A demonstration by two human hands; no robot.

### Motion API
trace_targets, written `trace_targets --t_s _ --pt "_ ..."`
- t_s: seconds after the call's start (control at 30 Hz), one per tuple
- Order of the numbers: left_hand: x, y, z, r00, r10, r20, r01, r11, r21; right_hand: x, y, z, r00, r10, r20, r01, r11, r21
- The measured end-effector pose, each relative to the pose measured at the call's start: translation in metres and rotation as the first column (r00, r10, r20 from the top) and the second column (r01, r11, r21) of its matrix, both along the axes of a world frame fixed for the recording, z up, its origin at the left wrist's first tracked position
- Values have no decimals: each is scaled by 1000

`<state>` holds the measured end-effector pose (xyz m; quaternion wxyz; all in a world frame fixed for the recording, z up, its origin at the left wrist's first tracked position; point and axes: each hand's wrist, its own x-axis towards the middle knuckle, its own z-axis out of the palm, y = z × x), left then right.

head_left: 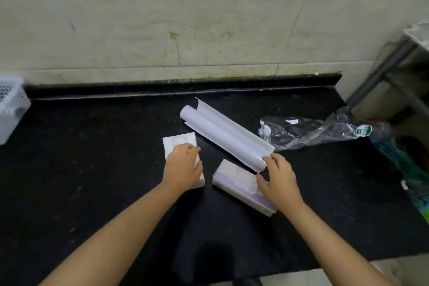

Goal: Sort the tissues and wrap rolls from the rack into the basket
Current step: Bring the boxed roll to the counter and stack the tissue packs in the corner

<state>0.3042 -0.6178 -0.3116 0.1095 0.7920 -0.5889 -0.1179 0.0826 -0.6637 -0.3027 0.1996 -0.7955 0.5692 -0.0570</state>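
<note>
A white wrap roll (220, 131) with a loose curled sheet lies diagonally on the black counter (92, 169). My right hand (279, 181) curls round its near end, thumb over a lilac tissue pack (234, 180) lying below the roll. My left hand (183, 166) grips a white tissue pack (180, 143) just left of the roll. A white perforated basket (11, 109) stands at the far left edge. Part of a grey rack (394, 72) shows at the right.
A crumpled clear plastic bag (308, 131) with a green label lies right of the roll. Coloured items sit beyond the counter's right edge. A tiled wall runs behind the counter.
</note>
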Motion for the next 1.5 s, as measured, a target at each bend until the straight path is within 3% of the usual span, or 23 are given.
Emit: trace_targets --t_s 0.17,0.27,0.4,0.57,0.87,1.03,1.17,1.33,1.5 --pt "12 8 -12 999 48 13 -48 999 3 11 5 0 1000 30 2 -30 999 -13" --pt "12 10 -16 982 185 40 -188 978 89 25 -1 0 994 109 -12 -109 994 4" --pt "-5 -9 -10 912 408 -42 -389 892 229 44 -12 2 979 196 -63 -197 980 -12" --pt "-3 -27 -13 775 618 -132 -520 742 423 53 -31 7 961 258 -96 -261 965 -19" --pt "31 2 -5 684 697 -217 -603 707 371 101 -49 14 887 446 -117 -447 894 20" --pt "73 75 15 604 786 -135 -733 614 294 176 -13 25 764 639 -90 -640 768 12" --pt "105 162 33 489 869 -77 -834 491 251 229 49 33 635 763 -120 -770 638 -16" --pt "139 298 50 305 951 -46 -926 307 218 301 154 49 471 873 -128 -882 467 -60" --pt "169 440 65 163 986 -16 -972 163 168 368 284 65 372 923 -98 -926 362 -107"
